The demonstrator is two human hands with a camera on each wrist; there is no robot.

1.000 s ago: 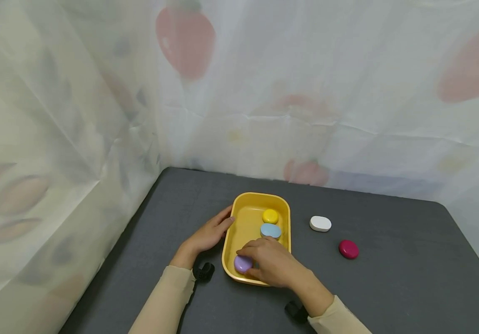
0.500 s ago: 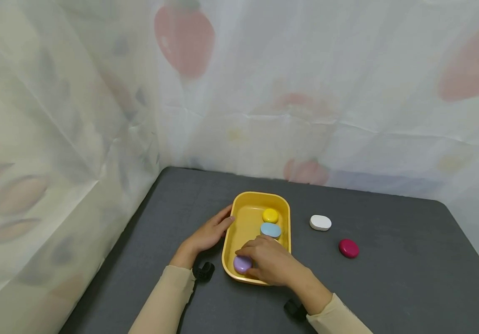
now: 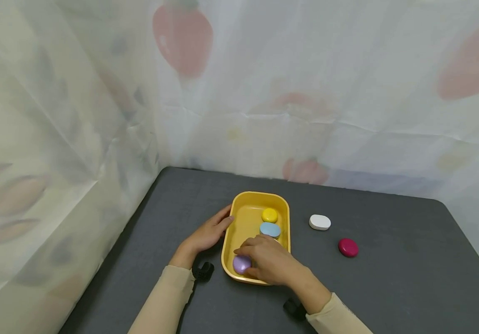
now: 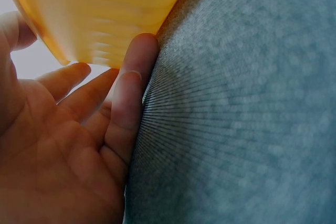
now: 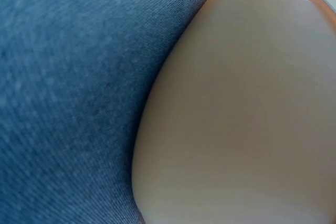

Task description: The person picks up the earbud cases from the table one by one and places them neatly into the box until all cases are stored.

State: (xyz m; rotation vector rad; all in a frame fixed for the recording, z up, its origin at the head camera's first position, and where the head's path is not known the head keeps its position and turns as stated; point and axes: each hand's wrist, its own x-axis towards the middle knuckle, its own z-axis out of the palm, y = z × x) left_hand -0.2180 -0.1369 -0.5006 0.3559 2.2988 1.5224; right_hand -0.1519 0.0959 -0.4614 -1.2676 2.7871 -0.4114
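Observation:
My left hand point(image 3: 207, 233) holds the left side of a yellow tray point(image 3: 226, 260), thumb at the rim. In the left wrist view, its fingers point(image 4: 137, 56) lie against the tray's outer wall. My right hand point(image 3: 274, 261) reaches over the tray's near right corner. Its thumb and fingers are curled about a round purple disc point(image 3: 241, 264) at the tray's near end. Farther up in the tray sit a light-blue oval piece point(image 3: 270, 229) and a round yellow piece point(image 3: 269, 215). A smooth tan surface fills much of the right wrist view; I cannot tell what it is.
Right of the tray, a white oval piece point(image 3: 320, 222) and a round dark-red piece point(image 3: 348, 247) lie on the dark grey table point(image 3: 406, 273). A printed curtain point(image 3: 260, 93) hangs behind and at the left. Black wrist cameras point(image 3: 203, 272) sit at both wrists.
Both hands stay nearly where they were. The purple disc looks slightly more tilted between the right hand's thumb and fingers.

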